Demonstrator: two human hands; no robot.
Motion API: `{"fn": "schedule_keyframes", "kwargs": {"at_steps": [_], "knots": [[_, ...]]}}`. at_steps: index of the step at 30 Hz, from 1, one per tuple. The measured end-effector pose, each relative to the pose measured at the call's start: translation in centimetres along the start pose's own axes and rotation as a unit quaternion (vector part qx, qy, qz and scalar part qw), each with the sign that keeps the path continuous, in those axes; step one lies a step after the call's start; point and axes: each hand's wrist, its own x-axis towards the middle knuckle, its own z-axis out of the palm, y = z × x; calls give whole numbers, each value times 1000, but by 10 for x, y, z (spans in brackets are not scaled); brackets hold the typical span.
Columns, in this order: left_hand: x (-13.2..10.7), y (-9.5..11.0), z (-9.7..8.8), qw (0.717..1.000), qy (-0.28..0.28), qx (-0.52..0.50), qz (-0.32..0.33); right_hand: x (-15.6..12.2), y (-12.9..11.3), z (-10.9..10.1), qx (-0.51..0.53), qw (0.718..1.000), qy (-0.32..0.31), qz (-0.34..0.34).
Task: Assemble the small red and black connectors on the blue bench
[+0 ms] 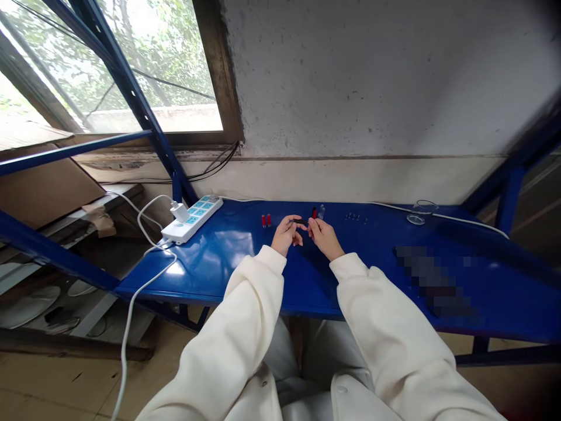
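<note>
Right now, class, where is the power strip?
In the head view, the power strip lies along the left end of the blue table, below the window, with a white plug on it, left of the left hand.

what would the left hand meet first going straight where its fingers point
Probably the right hand, just across the small dark object between them; depth is hard to judge.

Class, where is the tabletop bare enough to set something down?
Bare blue tabletop lies between power strip and left sleeve, and between right sleeve and pixelated patch. Crowded: around held dark piece, with red cylinders left, tiny pieces right.
</note>
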Motion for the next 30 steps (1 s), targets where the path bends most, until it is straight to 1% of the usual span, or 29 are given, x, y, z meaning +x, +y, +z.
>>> {"fn": "schedule_keyframes", "kwargs": {"at_steps": [11,15,19,23,30], "knots": [[-1,4,1,1000,19,3,-8,0,1,0,-11,1000,4,-16],[0,3,-1,999,41,4,-4,1,5,1,-12,1000,5,-26],[1,3,-2,998,62,9,-9,2,8,0,-12,999,-9,-36],[2,4,-3,998,67,11,-12,2,7,0,-8,999,-17,-42],[1,6,-3,997,76,24,-15,1,7,1,-33,998,-8,-47]]}}
